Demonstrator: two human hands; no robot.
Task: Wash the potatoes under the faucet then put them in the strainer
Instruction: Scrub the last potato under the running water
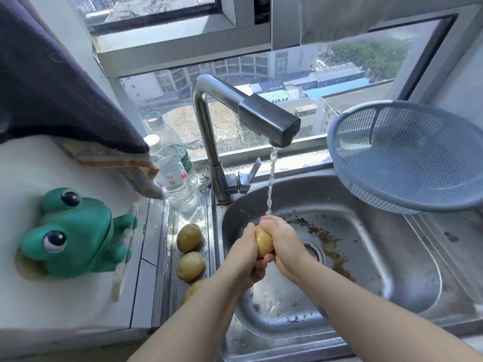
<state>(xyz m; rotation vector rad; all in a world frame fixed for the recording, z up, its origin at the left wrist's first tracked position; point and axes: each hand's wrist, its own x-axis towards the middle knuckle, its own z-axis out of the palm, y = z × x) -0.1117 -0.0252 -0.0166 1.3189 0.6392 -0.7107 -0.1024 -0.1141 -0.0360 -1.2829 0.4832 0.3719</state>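
Observation:
Over the steel sink (392,262), my left hand (244,253) and my right hand (285,244) both grip one wet yellow potato (264,241). Water runs from the faucet (264,118) and lands on my right hand's fingers just above the potato. Three more potatoes lie on the ledge left of the sink: one at the back (188,237), one in the middle (190,266), and one partly hidden behind my left forearm (193,290). The blue-grey plastic strainer (407,155) sits tilted at the sink's back right corner, with nothing in it.
Two clear water bottles (172,173) stand left of the faucet base. A green frog toy (75,233) sits on the white counter at left. Dark cloth (52,82) hangs above it. Brown dirt lies around the drain (313,253). The window is directly behind the faucet.

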